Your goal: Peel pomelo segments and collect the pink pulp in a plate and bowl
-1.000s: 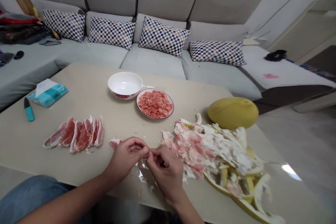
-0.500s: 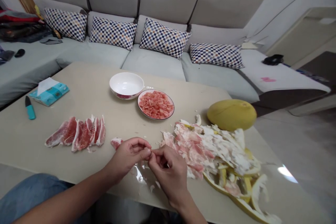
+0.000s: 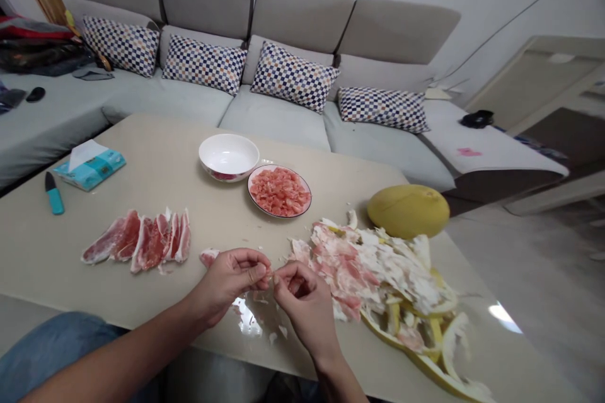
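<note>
My left hand [image 3: 239,280] and my right hand [image 3: 305,302] meet fingertip to fingertip over the near side of the table. Both are closed in a pinch on a tiny bit of pomelo [image 3: 271,273], mostly hidden by the fingers. Just behind my left hand lies a pomelo segment [image 3: 208,257], partly covered. Several pink segments with white skin [image 3: 154,242] lie in a row to the left. Beyond the hands, a plate [image 3: 255,201] holds peeled pink pomelo flesh [image 3: 280,191]. Beside my right hand spreads a heap of removed membrane and pith [image 3: 350,264].
A white bowl [image 3: 229,157] stands behind the plate. A whole yellow pomelo [image 3: 409,211] sits at the right, with thick peel [image 3: 425,362] nearer the edge. A knife [image 3: 53,195] and a tissue pack [image 3: 92,167] lie at the left. A sofa [image 3: 278,119] stands behind the table [image 3: 155,170].
My fingertips have drawn slightly apart, the right hand shifting a little to the right. The camera view has turned slightly; the bowl, plate and segments stay where they were.
</note>
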A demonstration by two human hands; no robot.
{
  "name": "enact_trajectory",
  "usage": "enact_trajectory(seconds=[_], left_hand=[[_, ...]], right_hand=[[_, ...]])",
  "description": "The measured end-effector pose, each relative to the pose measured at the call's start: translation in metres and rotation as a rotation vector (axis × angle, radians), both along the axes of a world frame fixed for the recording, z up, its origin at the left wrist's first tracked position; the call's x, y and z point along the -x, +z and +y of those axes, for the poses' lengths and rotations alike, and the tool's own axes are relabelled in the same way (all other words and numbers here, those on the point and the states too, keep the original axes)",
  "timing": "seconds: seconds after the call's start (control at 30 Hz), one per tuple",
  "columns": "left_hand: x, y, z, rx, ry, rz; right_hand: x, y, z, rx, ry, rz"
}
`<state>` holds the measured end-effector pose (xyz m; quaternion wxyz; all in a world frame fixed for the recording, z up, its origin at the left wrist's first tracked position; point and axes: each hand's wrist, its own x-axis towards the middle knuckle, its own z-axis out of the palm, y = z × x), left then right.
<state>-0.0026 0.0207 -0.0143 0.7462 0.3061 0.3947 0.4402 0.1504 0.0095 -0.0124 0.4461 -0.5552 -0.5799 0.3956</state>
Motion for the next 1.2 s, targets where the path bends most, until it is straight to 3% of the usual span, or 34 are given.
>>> enact_trajectory(seconds=[0.27,0.6,0.73,0.97,1.1,1.2], left_hand=[[0.003,0.002,-0.002,0.021,0.018,-0.113],[0.006,0.013,0.000,0.106,-0.037,-0.219],[0.008,0.013,0.002,0.128,-0.014,-0.235],[0.010,0.012,0.003,0.152,0.061,-0.216],[0.008,0.009,0.012,0.148,0.144,-0.141],[0.001,0.015,0.038,0.073,0.186,-0.080]], right_hand=[[-0.009,-0.007,0.003,0.037,-0.091,0.070],[-0.020,-0.002,-0.002,0.081,0.050,0.000],[-0.025,0.000,-0.002,0.006,0.074,-0.146],[-0.060,-0.004,0.007,-0.078,0.084,-0.615],[-0.075,0.005,0.021,-0.200,0.059,-0.515],[-0.075,0.015,0.038,-0.204,0.018,-0.393]])
